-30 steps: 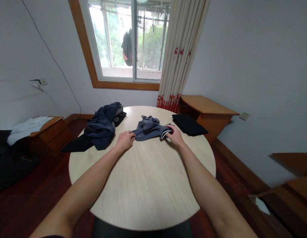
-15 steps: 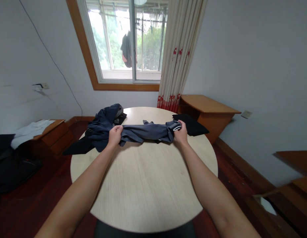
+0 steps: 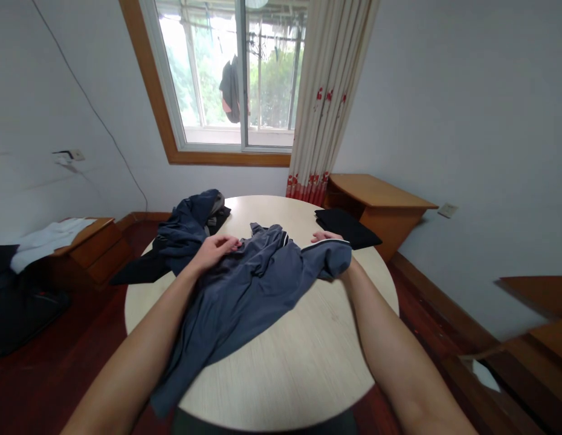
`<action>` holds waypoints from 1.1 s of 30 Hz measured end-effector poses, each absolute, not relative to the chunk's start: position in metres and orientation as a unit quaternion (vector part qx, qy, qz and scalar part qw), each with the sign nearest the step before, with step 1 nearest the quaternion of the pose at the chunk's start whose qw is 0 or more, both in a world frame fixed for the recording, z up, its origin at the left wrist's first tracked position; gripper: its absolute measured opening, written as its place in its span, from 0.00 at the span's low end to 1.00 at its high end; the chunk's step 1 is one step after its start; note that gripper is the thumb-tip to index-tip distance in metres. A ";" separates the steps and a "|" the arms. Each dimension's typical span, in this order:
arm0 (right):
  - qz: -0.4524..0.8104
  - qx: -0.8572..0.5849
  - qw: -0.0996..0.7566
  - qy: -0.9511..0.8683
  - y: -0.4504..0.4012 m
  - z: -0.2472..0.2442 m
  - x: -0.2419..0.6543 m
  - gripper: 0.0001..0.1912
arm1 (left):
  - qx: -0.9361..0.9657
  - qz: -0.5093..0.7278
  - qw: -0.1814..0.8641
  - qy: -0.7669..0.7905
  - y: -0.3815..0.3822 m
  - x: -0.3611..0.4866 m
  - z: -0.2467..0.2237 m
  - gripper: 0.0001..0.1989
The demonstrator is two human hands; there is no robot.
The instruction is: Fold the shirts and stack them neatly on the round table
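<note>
Left grip: the left hand pinches the top edge of one grey garment, fingers closed on the cloth.
Right grip: the right hand is mostly hidden behind the garment's white-trimmed end – it holds that end up, though the fingers barely show.
Garment: spread between both grips, draped over the near side of the round surface and past its near edge.
Just left of the left grip: one heap of dark blue clothes.
Beyond the right grip: one folded black piece.
Further out: two wooden cabinets – one at each side.
</note>
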State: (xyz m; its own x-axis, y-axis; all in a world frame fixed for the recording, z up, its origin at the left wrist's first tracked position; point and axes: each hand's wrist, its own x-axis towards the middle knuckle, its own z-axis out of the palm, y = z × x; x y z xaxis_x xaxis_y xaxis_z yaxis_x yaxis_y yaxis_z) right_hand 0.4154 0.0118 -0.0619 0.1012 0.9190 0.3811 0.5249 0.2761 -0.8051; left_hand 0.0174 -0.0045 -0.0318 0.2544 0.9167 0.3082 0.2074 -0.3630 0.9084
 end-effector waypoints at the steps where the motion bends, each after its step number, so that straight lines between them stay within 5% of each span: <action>1: 0.247 -0.568 0.466 -0.632 0.011 -0.065 0.412 0.29 | 0.730 0.412 0.352 0.415 -0.003 0.024 -0.039 0.33; 4: 0.341 -0.569 0.395 -0.635 0.007 -0.069 0.403 0.26 | 0.819 0.323 0.220 0.421 0.000 0.038 -0.059 0.33; 8: 0.315 -0.570 0.289 -0.702 0.002 -0.066 0.394 0.23 | 0.856 0.224 0.097 0.455 -0.001 0.048 -0.068 0.30; 14: 0.181 -0.633 0.208 -0.723 0.002 -0.058 0.397 0.11 | 0.842 0.115 0.084 0.520 -0.006 0.050 -0.048 0.18; 17: 0.036 -0.717 0.267 -0.643 0.005 -0.054 0.408 0.10 | 0.844 0.037 0.179 0.504 -0.025 0.047 -0.031 0.18; 21: 0.030 -0.713 0.301 -0.633 0.010 -0.055 0.414 0.09 | 0.805 -0.113 0.472 0.340 -0.055 0.054 -0.013 0.15; 24: 0.125 -0.625 0.279 -0.718 0.010 -0.059 0.400 0.08 | 0.832 -0.010 0.450 0.326 -0.059 0.067 -0.011 0.20; 28: 0.205 -0.461 0.275 -0.818 0.001 -0.063 0.364 0.08 | 0.843 0.289 0.199 0.409 -0.040 0.078 -0.027 0.18; 33: 0.216 -0.399 0.282 -0.845 -0.005 -0.071 0.331 0.12 | 0.832 0.275 0.060 0.478 -0.025 0.078 -0.053 0.29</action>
